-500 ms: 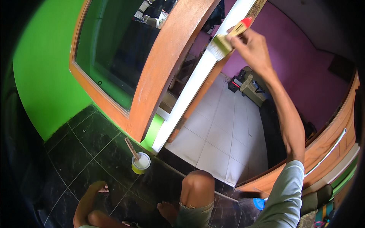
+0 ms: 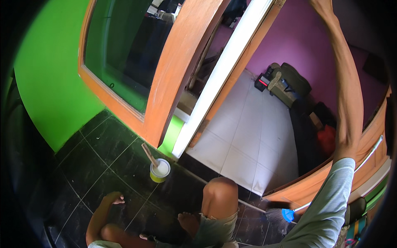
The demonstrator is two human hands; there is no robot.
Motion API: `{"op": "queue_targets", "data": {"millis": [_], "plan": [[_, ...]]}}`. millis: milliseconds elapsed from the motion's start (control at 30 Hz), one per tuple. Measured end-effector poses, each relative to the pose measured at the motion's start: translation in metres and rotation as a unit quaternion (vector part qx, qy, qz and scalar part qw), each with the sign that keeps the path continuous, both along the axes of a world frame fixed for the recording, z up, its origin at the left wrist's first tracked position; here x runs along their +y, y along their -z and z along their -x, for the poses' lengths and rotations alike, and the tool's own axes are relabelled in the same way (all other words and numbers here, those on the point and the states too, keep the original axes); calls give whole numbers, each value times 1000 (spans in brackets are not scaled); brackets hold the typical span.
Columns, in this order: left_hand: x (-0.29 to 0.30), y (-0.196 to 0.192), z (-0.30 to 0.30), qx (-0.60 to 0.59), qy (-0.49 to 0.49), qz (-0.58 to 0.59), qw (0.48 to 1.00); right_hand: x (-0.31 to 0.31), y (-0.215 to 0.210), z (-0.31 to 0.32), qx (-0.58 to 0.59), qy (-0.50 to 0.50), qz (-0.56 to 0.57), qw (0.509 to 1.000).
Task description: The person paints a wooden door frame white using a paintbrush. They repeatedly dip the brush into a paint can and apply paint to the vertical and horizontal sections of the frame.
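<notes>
My right arm reaches up on the right; only the base of my right hand shows at the top edge. Its fingers, and anything in them, are beyond the picture. Just left of it runs a white-painted door-frame post with a bare wooden edge along its right side. Low on the left, my left hand hangs over the dark tiles with its fingers curled in and nothing visible in them. Ahead of it stands a small can of white paint with a wooden stick leaning in it.
An orange wooden window frame stands left of the post, beside a green wall. Through the doorway are pale floor tiles and an armchair. A blue-headed broom lies near my right knee.
My right hand has risen up and right, past the top edge. The paintbrush it gripped against the post is out of view. The view has shifted slightly.
</notes>
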State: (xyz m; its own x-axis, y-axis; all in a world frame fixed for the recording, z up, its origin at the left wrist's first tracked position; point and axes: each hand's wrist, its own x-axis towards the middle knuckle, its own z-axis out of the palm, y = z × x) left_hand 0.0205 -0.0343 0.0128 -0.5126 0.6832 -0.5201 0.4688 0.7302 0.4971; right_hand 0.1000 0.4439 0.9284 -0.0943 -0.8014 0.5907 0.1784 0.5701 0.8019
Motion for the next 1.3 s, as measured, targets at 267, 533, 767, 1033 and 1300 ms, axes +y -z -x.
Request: {"op": "queue_targets", "data": {"millis": [267,533,767,1033,1300], "plan": [[-22,1,4,-4,-8,-17,1000,32,163,4,-131,55,-116,983],[3,-19,-5,-10,-4,7,1000,28,309,-17,-347,67,1,935],[-13,-8,-1,-10,-20,10,1000,35,260,-5,-310,-144,370,864],[-1,-23,-10,-10,-15,14,1000,44,220,-21,-126,-90,133,979],[6,-27,-9,-3,4,5,1000,37,313,-23,-265,61,16,962]]}}
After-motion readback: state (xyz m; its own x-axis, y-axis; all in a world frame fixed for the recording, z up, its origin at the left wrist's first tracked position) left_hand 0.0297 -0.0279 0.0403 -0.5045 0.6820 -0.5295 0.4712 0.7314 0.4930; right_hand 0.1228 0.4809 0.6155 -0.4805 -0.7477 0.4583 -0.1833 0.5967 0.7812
